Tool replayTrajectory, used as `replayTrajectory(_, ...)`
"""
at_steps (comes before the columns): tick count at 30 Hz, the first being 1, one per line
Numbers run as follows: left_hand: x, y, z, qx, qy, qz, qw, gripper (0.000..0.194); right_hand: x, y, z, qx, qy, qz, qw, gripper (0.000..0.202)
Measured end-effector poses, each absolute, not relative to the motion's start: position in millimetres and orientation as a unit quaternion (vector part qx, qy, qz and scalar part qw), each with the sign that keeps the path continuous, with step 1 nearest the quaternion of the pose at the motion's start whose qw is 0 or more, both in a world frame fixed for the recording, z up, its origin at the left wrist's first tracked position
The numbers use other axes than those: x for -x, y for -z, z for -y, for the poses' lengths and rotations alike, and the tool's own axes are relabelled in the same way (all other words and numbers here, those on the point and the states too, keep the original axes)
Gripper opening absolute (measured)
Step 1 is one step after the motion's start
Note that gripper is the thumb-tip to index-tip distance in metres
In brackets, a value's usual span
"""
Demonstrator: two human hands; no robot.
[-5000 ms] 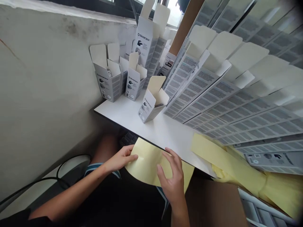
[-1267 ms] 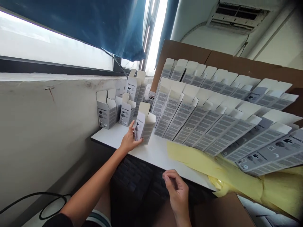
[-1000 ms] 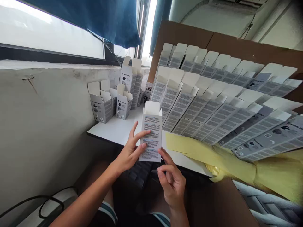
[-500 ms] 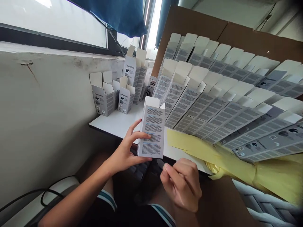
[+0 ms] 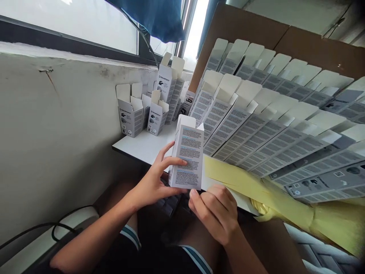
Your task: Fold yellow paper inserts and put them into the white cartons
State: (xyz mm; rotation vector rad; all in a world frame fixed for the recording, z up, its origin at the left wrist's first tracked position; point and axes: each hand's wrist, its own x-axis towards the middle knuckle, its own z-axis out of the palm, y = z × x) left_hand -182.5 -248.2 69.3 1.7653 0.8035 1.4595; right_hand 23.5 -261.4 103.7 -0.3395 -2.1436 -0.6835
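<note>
A printed carton with its white top flaps raised is gripped in my left hand, fingers over the printed face and thumb under the bottom edge. My right hand is closed in a pinch at the carton's lower right corner. Whatever lies between its fingertips is hidden. Behind the carton, two short open-topped cartons, one on the left and one beside it, stand on the white table, with taller ones behind them.
Rows of open-flapped cartons lean across the right side, before a brown cardboard panel. Yellow sheet material lies along the table's front edge. A wall rises at the left. A black cable runs at the lower left.
My right fingertips have moved up to the carton's bottom edge, and the small clear piece seen at them earlier is no longer visible. The view has shifted slightly; my left hand keeps its hold.
</note>
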Motion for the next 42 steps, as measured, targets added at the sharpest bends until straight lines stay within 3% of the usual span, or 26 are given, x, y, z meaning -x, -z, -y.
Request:
replayTrajectory(9, 188, -67, 251, -0.697, -0.543, -0.326, 0.337, 0.054, -23, -86, 252, 0.117, 0.269, 0.867, 0.404, 0.012)
replayTrajectory(13, 191, -60, 248, -0.681, -0.560, -0.331, 0.336, 0.060, -24, -87, 263, 0.138, 0.176, 0.896, 0.384, 0.014)
replayTrajectory(18, 190, -57, 248, -0.687, -0.542, -0.337, 0.348, 0.060, -20, -88, 274, 0.164, 0.012, 0.868, 0.469, 0.013)
replayTrajectory(21, 187, -58, 251, -0.685, -0.536, -0.336, 0.361, 0.058, -14, -86, 268, 0.222, -0.007, 0.828, 0.515, 0.017)
replayTrajectory(26, 187, -61, 259, -0.686, -0.515, -0.344, 0.382, 0.057, -12, -75, 255, 0.256, 0.024, 0.815, 0.520, 0.017)
replayTrajectory(28, 189, -61, 261, -0.693, -0.501, -0.332, 0.396, 0.063, -15, -69, 252, 0.242, 0.045, 0.821, 0.515, 0.025)
replayTrajectory(31, 192, -60, 264, -0.703, -0.500, -0.295, 0.411, 0.066, -17, -56, 248, 0.216, 0.020, 0.829, 0.516, 0.053)
replayTrajectory(34, 192, -52, 262, -0.698, -0.525, -0.292, 0.390, 0.037, -12, -36, 246, 0.207, -0.093, 0.803, 0.552, 0.083)
replayTrajectory(36, 191, -43, 256, -0.686, -0.545, -0.297, 0.379, 0.031, -8, -20, 245, 0.224, -0.200, 0.762, 0.574, 0.090)
replayTrajectory(39, 190, -28, 237, -0.639, -0.570, -0.295, 0.424, 0.073, -2, 3, 240, 0.272, -0.362, 0.703, 0.548, 0.086)
replayTrajectory(42, 187, -18, 209, -0.592, -0.565, -0.297, 0.493, 0.106, 4, 17, 222, 0.325, -0.398, 0.684, 0.518, 0.073)
